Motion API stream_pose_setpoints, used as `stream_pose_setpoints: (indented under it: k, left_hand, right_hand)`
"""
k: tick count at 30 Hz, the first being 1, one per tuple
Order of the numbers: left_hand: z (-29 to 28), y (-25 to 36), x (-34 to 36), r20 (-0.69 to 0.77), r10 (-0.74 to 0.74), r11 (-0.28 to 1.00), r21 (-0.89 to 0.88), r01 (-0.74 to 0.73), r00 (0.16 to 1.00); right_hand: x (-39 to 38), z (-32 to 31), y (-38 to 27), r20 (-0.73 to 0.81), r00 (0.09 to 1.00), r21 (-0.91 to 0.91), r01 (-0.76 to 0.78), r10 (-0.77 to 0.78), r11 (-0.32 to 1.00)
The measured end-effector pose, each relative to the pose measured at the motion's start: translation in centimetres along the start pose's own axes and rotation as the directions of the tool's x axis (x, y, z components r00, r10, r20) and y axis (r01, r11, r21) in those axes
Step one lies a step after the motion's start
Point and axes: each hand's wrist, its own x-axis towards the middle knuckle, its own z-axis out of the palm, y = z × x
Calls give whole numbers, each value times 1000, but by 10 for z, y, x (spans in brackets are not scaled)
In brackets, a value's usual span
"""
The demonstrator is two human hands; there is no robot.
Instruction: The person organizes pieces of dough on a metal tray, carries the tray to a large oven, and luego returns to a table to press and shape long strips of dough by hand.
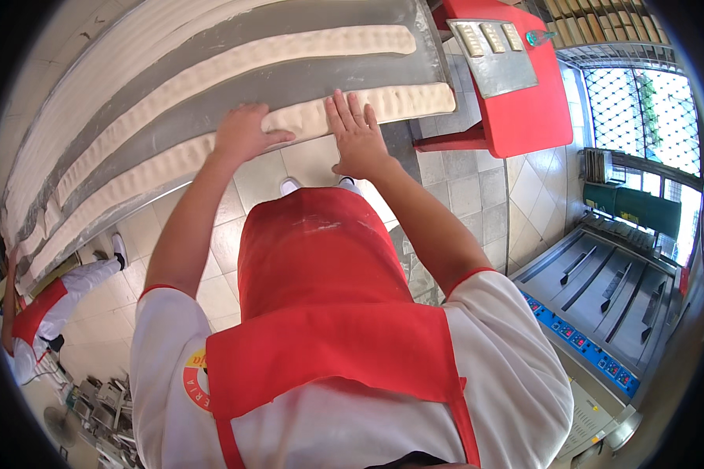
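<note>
A long dimpled strip of pale dough [414, 100] lies along the near edge of a floured metal table [289, 80]. My left hand [244, 134] rests on the strip, thumb stretched out to the right and fingers partly turned from view. To its right, my right hand [357, 139] lies flat on the same strip with its fingers spread. Between the two hands a short stretch of dough shows finger dents. Farther back, a second dough strip [321, 45] runs roughly parallel, its surface dimpled too. Neither hand holds anything.
At the right stands a red table [536, 121] with a metal tray [502, 74] bearing three small pale pieces, and a teal object [538, 37]. A steel appliance [602, 289] with blue controls is lower right. Another person [43, 309] works at the table's far left end.
</note>
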Motion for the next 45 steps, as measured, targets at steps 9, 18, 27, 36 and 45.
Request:
stream_pose_setpoints:
  k: [9,18,27,36,45]
  left_hand:
    - [-21,-79,-56,113,-223,975,45,219,968]
    - [-4,-29,-38,-71,-217,966,-159,203,974]
    - [-10,-39,-9,128,-92,911,-389,136,988]
    - [-7,-46,-35,-129,-25,989,-148,6,991]
    - [-28,-90,-50,-14,66,998,24,-66,998]
  right_hand:
    - [19,-11,61,-458,877,130,230,-148,964]
    - [47,5,70,-394,876,76,333,-278,940]
    - [45,2,56,-365,897,108,306,-248,946]
    - [7,6,-28,-130,990,5,-59,59,998]
    - [10,-11,-86,-53,994,-26,-101,100,995]
